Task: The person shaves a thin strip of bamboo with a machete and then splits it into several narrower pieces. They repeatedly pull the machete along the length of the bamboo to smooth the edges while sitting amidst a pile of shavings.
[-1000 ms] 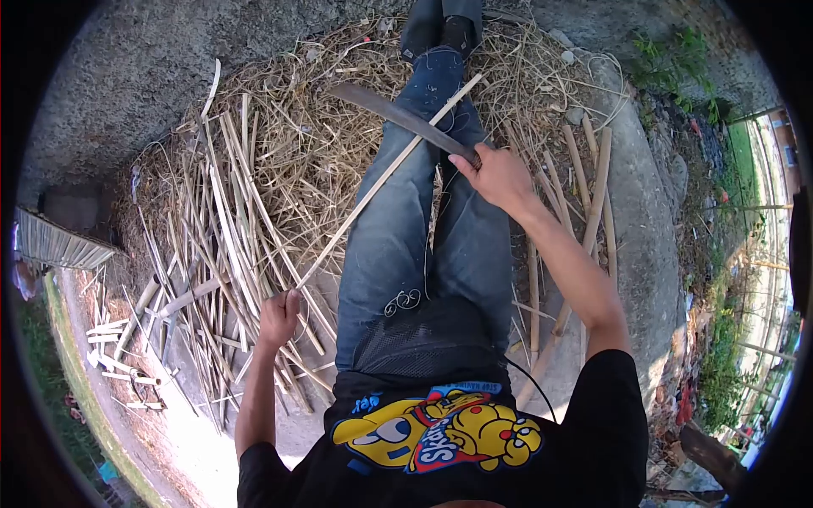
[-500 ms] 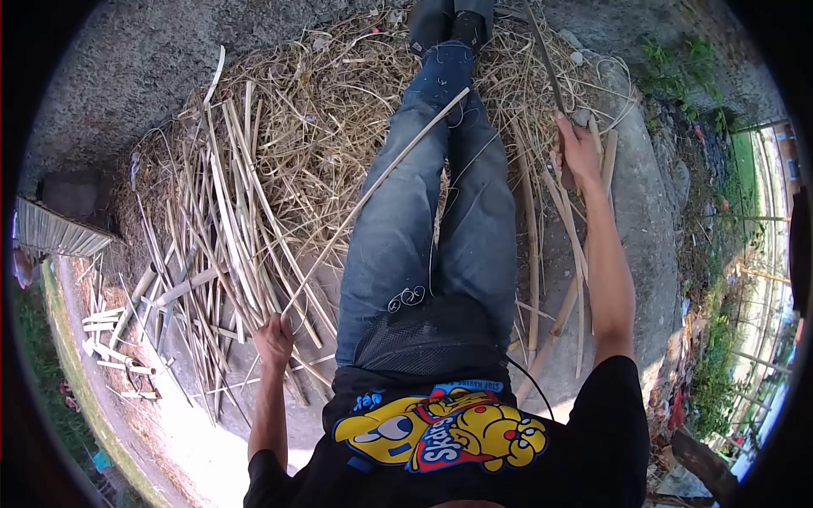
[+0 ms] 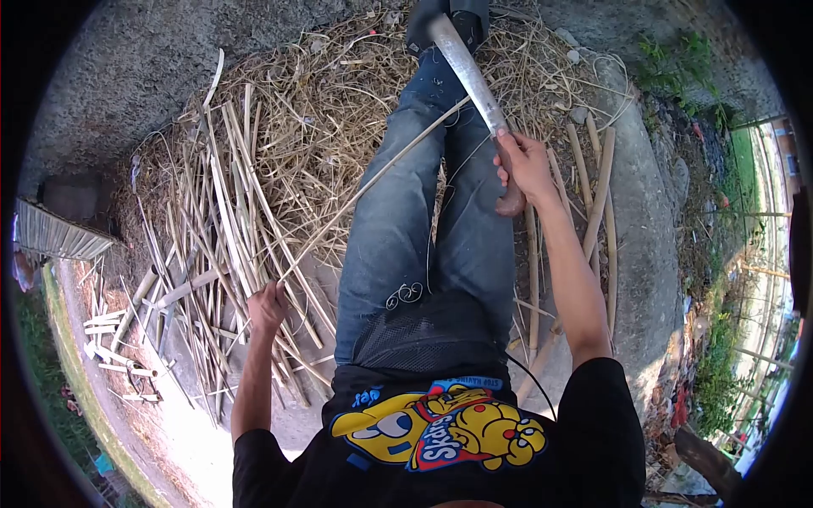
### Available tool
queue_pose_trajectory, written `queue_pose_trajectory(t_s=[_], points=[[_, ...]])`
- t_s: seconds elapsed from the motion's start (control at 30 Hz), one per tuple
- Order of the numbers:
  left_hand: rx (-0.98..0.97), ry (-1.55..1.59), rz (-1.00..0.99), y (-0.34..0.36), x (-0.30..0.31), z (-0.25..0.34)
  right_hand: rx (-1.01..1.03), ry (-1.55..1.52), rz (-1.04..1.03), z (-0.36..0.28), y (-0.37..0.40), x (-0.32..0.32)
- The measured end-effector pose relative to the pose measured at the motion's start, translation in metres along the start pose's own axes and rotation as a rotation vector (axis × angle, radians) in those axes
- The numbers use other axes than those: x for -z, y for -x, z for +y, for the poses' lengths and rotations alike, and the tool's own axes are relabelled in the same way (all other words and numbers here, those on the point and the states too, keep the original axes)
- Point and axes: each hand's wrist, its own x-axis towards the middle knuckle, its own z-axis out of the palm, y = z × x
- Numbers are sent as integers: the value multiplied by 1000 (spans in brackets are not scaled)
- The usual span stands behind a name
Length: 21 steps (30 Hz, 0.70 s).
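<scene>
My left hand [image 3: 268, 307] is closed around the lower end of a thin bamboo strip [image 3: 373, 182], which slants up across my jeans to near my shins. In my right hand [image 3: 525, 165] is the wooden handle of a machete [image 3: 471, 76]. Its wide blade points up and to the left, over my lower legs, close to the strip's upper end. The hooked butt of the handle shows below my fingers. A few thin curled shavings [image 3: 406, 294] lie on my lap.
Many split bamboo strips [image 3: 224, 203] lie piled on the left. Straw-like shavings [image 3: 330, 127] cover the ground around my legs. Longer bamboo pieces [image 3: 603, 186] lie on the right beside a stone edge [image 3: 639, 229]. Short cut pieces [image 3: 114, 351] lie at the far left.
My right hand has moved left with the machete, whose blade has swung from the far right to over my shins. My left hand has shifted slightly up and left, still holding the strip.
</scene>
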Motion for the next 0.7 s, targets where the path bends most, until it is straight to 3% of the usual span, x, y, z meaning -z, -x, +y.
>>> queue_pose_trajectory(t_s=[0.07,0.3,0.53,0.7], points=[[-1,56,-43,-2,-3,0,-66,-117,-62,5,7,-9],[12,153,-75,-37,-7,47,-125,36,-392,20,55,-62],[43,165,-66,-45,-1,55,13,-84,29,14,12,-45],[16,86,-14,-59,-12,66,-7,-41,-4,15,30,-60]])
